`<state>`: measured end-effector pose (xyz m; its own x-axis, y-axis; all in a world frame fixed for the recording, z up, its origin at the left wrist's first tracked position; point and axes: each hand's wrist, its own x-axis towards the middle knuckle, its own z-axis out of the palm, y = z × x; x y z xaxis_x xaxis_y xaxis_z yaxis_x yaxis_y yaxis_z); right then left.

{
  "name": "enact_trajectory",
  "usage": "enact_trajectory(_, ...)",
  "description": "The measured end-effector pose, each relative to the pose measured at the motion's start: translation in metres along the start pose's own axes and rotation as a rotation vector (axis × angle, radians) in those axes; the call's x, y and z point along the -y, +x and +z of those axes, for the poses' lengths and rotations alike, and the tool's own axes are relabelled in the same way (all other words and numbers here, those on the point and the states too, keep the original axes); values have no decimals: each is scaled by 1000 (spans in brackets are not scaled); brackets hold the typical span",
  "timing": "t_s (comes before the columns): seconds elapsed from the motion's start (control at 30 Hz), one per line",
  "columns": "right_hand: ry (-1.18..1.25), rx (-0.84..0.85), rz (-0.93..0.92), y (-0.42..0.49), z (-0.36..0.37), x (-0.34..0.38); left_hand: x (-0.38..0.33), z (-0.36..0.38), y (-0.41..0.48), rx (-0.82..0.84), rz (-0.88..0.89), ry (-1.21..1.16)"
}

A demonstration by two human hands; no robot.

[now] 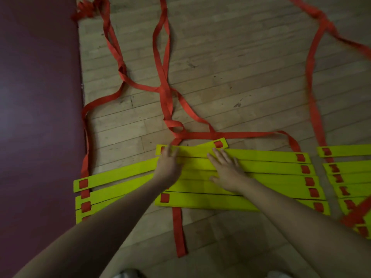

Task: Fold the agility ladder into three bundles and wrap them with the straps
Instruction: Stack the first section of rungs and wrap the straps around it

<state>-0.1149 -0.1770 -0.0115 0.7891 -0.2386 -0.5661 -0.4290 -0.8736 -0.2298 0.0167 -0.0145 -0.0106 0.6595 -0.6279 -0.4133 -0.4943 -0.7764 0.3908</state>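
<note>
My right hand (226,171) lies flat, fingers spread, on the middle stack of flat yellow rungs (267,157). My left hand (167,164) touches its far-left corner with straightened fingers. Limp red webbing straps (166,93) trail beyond it.

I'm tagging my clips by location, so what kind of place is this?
Probably an indoor gym or training room: worn wooden plank floor, a dark purple mat along its edge, and a yellow agility ladder with red straps.

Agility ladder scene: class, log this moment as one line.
left hand touching middle rungs | right hand flat on them | straps loose
</note>
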Motion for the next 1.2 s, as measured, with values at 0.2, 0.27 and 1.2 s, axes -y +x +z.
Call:
enact_trajectory(0.2,-3,-207,-53,-35,29,-10,-3,33,-35,194,229,297)
enact_trajectory(0.27,-9,-255,-157,-47,43,-18,10,28,-31,197,243,349)
enact_trajectory(1.2,-2,-55,-45,-28,48,30,-16,38,-36,-229,-715,-1430)
